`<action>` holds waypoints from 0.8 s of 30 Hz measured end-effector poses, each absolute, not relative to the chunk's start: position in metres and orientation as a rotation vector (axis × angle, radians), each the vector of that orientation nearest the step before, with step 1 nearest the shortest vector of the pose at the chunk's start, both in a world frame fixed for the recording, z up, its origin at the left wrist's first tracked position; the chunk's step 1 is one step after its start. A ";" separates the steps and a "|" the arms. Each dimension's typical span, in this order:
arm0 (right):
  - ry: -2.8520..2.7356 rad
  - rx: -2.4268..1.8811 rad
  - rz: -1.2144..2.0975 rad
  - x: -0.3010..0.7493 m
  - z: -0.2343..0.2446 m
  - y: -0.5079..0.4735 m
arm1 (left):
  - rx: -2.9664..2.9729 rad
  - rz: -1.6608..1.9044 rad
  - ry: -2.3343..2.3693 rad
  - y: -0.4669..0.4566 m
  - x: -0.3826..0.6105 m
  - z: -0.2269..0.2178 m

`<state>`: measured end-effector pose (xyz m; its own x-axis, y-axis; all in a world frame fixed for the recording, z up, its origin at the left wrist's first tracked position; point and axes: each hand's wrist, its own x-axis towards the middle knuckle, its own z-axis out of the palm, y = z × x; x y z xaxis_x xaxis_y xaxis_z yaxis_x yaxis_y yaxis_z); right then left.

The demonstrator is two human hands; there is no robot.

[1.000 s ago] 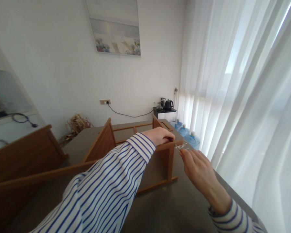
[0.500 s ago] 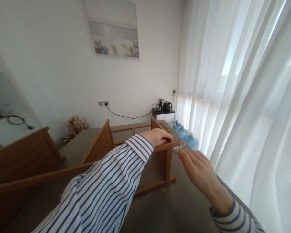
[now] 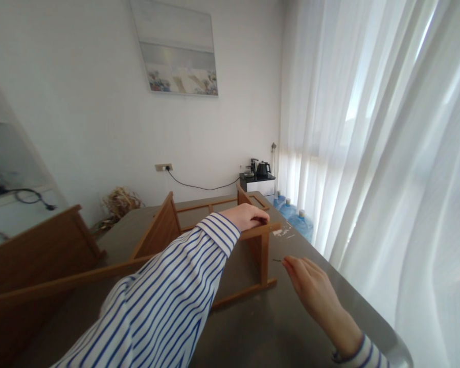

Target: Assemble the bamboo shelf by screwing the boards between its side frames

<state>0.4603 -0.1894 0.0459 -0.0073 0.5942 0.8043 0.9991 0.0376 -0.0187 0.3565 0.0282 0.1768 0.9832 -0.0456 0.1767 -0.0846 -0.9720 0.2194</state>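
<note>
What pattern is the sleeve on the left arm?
The sleeve is white with thin blue stripes, clearest in the head view.

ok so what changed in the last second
The right hand let go of the small clear packet, now lying on the table, and drew back lower. Whether it pinches something thin is unclear. The left hand stayed gripping the wooden frame.

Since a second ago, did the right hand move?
Yes. The right hand has dropped lower and back toward the person, away from the top corner of the brown wooden frame it was next to.
</note>
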 end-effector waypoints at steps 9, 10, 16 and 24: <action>-1.580 -1.447 -1.074 0.457 0.089 -0.173 | 2.874 0.236 -0.064 0.029 0.357 0.176; -1.589 -1.440 -1.091 0.457 0.090 -0.171 | 2.872 0.241 -0.065 0.029 0.357 0.176; -1.623 -1.426 -1.105 0.459 0.090 -0.166 | 2.867 0.260 -0.090 0.030 0.357 0.175; -1.731 -1.434 -1.152 0.463 0.091 -0.167 | 2.887 0.271 -0.129 0.034 0.359 0.172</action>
